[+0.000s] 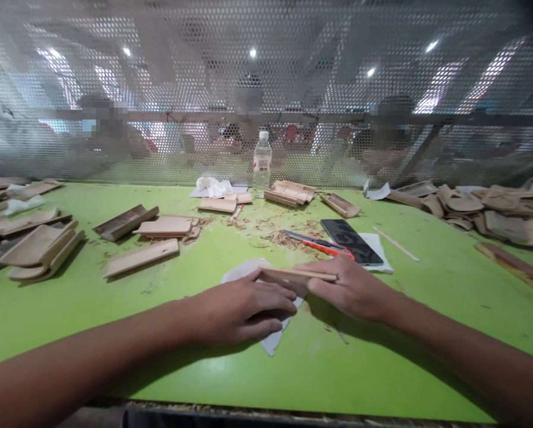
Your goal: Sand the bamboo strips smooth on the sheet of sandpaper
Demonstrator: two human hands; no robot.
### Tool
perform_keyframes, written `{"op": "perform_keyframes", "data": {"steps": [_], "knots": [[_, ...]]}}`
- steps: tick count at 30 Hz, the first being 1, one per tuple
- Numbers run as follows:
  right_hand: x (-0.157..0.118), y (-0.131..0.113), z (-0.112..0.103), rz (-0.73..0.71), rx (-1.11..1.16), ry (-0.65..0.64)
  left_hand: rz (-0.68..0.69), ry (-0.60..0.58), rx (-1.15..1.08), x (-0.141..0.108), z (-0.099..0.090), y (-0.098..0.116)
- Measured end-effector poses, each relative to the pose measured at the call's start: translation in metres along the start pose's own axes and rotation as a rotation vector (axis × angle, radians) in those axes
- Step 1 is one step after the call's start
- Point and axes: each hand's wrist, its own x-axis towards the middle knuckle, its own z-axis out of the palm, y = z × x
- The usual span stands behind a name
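Observation:
My right hand (344, 285) grips the right end of a thin, pale bamboo piece (293, 274), seen nearly edge-on. The fingers of my left hand (252, 306) reach along its near side, touching its left end, with the thumb lower and apart. Under the piece and my left fingers lies a crumpled white sheet of paper or tissue (273, 343). Just beyond my right hand is a red utility knife (322, 245) with its blade pointing left. Beside it a dark phone (352, 241) rests on a white tissue (379, 252).
Curved bamboo pieces (141, 258) lie left, with a stack (43, 252) farther left and a heap (493, 208) right. Shavings (288, 238) litter the green table (319, 380). A water bottle (262, 166) stands before a perforated screen (195, 77); people appear beyond it.

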Motion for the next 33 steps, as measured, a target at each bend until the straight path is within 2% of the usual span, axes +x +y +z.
{"op": "perform_keyframes", "data": {"steps": [5,8,13,17,21,26,30,33], "knots": [[0.001,-0.004,-0.002,-0.025,0.017,-0.051,-0.021,0.007,-0.03,-0.001,0.001,0.001],[0.002,-0.002,-0.002,0.05,-0.004,0.023,-0.05,0.011,-0.029,-0.003,0.002,0.001],[0.003,0.002,-0.001,0.092,0.024,0.02,-0.073,-0.013,-0.03,-0.004,0.003,-0.001],[0.004,0.002,-0.001,0.133,0.013,0.098,-0.07,-0.013,-0.029,-0.004,0.004,-0.001],[0.004,0.003,-0.001,0.087,0.072,0.008,-0.066,0.002,-0.023,-0.004,0.004,-0.001],[0.005,0.009,-0.003,0.11,-0.023,0.101,-0.079,-0.013,-0.041,-0.005,0.005,-0.004],[0.005,0.008,-0.003,0.077,0.039,0.002,-0.062,0.007,-0.054,-0.004,0.005,-0.005],[0.005,0.006,-0.004,0.075,0.004,0.028,-0.064,-0.002,-0.073,-0.004,0.005,-0.005]]}}
